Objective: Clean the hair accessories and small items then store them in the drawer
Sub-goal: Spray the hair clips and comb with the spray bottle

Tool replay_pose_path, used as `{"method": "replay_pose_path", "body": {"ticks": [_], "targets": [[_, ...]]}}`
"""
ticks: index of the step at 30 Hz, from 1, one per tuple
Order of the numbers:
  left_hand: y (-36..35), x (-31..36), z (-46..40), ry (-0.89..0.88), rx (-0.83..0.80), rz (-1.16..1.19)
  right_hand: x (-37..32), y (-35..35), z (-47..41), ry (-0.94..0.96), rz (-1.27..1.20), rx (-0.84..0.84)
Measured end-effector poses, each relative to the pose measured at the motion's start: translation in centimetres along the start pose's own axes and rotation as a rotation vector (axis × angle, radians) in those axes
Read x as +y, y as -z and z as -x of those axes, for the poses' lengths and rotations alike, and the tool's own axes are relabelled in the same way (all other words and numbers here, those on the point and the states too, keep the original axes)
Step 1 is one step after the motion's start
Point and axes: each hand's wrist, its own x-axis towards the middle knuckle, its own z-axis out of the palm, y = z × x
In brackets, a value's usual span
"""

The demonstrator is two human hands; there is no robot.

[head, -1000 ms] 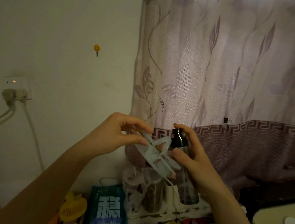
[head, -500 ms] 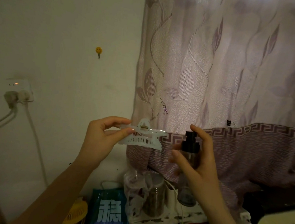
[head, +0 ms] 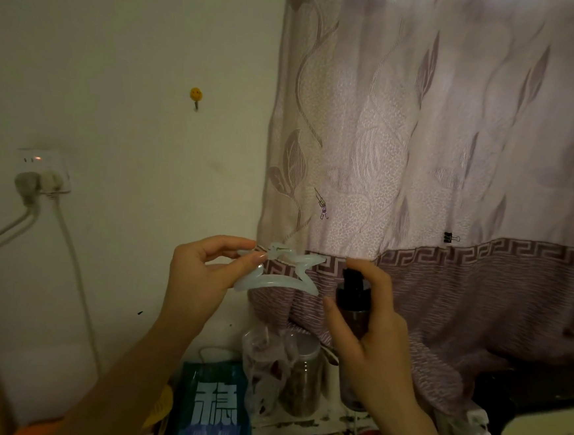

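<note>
Left hand (head: 202, 276): I pinch the pale hair claw (head: 281, 271).
Right hand (head: 369, 333): I grip the spray bottle (head: 353, 301), contents unclear.
Below: jar (head: 302, 376).
Behind: curtain (head: 439, 143).

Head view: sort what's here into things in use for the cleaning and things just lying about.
In use:
- star-shaped hair claw, pinched by the left hand
- spray bottle, gripped by the right hand, forefinger on its black top

Lying about:
- clear jar
- crumpled plastic bag
- blue bag with white characters
- black binder clip on the curtain
- yellow wall hook
</note>
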Motion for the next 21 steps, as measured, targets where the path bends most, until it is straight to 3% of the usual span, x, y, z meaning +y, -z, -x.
{"method": "replay_pose_path", "body": {"ticks": [15,21], "targets": [[-0.1,0.6,0.6,-0.066,-0.019,0.015,0.3,0.0,0.4,0.012,0.054,-0.03],[0.0,0.1,1.2,-0.047,-0.033,0.037,0.0,0.5,0.8,-0.146,-0.174,-0.038]]}}
